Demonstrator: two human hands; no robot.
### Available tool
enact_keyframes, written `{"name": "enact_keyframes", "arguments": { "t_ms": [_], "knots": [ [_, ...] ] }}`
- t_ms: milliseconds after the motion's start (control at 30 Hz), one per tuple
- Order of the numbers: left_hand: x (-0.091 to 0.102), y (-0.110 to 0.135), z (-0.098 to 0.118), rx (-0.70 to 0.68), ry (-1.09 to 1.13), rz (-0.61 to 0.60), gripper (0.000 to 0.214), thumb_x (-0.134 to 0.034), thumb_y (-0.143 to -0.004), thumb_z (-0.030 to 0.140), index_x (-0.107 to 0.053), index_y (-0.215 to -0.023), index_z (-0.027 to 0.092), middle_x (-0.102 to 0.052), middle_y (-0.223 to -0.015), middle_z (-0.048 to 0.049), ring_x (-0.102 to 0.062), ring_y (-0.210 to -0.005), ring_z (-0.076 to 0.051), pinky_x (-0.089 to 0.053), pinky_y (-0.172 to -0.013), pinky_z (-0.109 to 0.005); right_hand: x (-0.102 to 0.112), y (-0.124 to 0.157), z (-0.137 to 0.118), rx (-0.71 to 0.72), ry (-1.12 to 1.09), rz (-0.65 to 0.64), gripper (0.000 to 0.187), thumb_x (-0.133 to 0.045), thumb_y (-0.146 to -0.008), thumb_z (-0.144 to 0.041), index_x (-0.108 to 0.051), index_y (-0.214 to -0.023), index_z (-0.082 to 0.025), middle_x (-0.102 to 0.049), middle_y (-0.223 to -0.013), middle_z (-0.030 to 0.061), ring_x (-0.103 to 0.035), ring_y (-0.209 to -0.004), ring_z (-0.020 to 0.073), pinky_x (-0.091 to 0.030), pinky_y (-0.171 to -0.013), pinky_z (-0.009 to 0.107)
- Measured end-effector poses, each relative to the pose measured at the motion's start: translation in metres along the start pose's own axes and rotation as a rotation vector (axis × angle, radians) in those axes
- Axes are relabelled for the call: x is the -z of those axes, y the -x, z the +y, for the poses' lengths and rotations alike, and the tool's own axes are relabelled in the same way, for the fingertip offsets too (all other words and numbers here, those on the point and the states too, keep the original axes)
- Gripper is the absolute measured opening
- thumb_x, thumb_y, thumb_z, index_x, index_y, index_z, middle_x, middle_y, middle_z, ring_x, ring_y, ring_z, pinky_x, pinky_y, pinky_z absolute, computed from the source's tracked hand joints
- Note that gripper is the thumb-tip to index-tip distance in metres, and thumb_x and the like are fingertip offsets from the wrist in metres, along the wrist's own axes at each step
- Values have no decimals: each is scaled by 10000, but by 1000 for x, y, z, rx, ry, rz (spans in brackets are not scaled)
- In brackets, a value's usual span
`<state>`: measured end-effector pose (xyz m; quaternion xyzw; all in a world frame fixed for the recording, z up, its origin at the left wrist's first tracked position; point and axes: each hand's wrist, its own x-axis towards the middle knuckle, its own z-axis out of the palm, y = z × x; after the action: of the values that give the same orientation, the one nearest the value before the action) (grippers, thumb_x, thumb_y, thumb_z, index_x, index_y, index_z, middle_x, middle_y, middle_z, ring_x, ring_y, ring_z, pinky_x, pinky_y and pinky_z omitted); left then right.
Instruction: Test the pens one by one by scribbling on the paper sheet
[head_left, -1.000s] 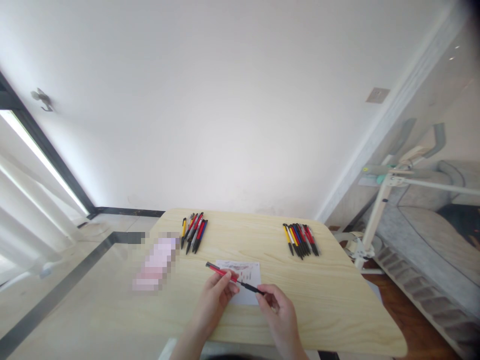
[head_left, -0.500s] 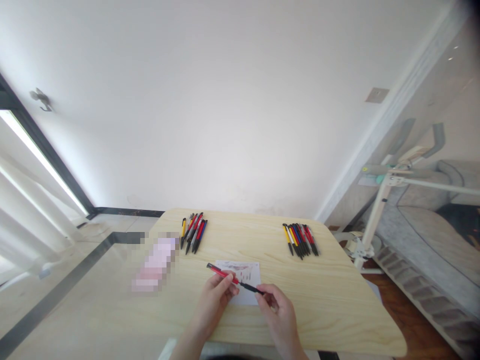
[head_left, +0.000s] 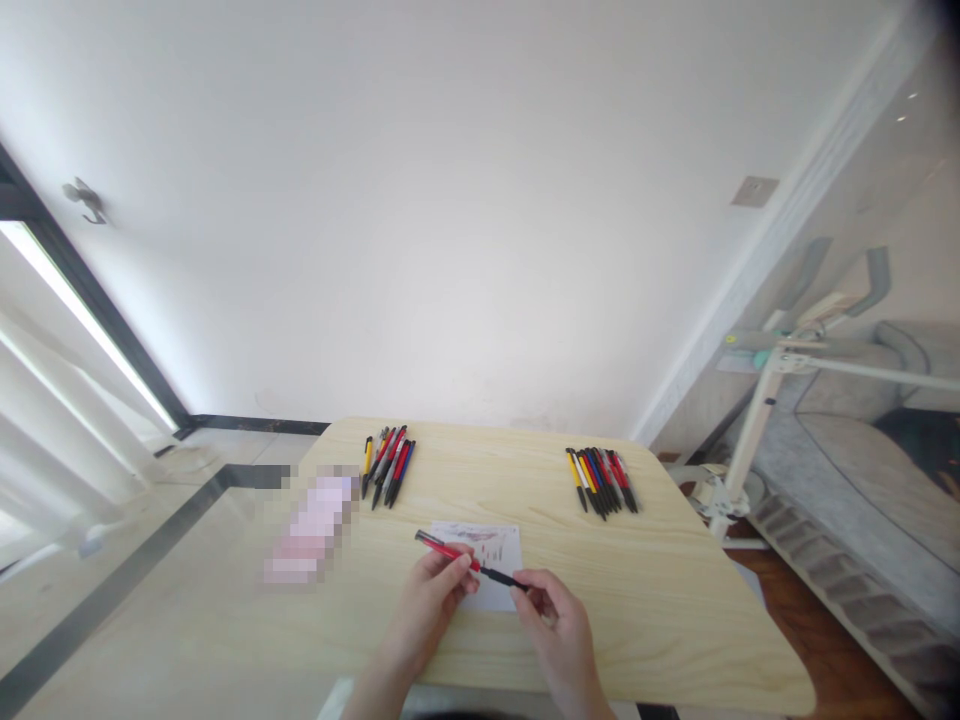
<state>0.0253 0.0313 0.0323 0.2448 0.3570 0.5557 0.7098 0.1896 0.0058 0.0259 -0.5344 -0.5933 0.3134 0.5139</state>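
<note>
Above a sheet of white paper (head_left: pixel 495 597) with dark and reddish marks, both my hands hold parts of one pen. My left hand (head_left: pixel 431 595) pinches its red barrel (head_left: pixel 444 546), whose dark clip end points up and left. The fingers of my right hand (head_left: pixel 553 607) are closed on the black front grip (head_left: pixel 498 576), which lines up with the barrel. The two parts meet between my hands; whether they are fully joined I cannot tell. The pen's tip is hidden by my right fingers.
On the pale wooden table (head_left: pixel 675 620) lie two groups of several coloured pens, a left group (head_left: pixel 387 468) and a right group (head_left: pixel 600 482). A blurred pinkish patch (head_left: pixel 311 530) covers the left edge. Beyond the table stands a white wall (head_left: pixel 465 220); a white metal frame (head_left: pixel 750 440) is at right.
The black grip has closed up to the red barrel; the small gap seen between them before has narrowed. My hands have stayed almost in the same place.
</note>
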Motion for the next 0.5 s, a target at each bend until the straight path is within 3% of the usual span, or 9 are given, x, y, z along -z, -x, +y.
{"name": "enact_keyframes", "arguments": {
  "t_ms": [500],
  "knots": [
    [-3,3,3,-14,-9,-7,156,-723,-648,224,-634,-755,153,-615,-716,-12,-533,-565,-93,-413,-604,-235,-3,1,4,12,0,4,182,-581,-773,-318,-661,-821,-161,-622,-647,29,-554,-545,146,-459,-514,215]
  ]
}}
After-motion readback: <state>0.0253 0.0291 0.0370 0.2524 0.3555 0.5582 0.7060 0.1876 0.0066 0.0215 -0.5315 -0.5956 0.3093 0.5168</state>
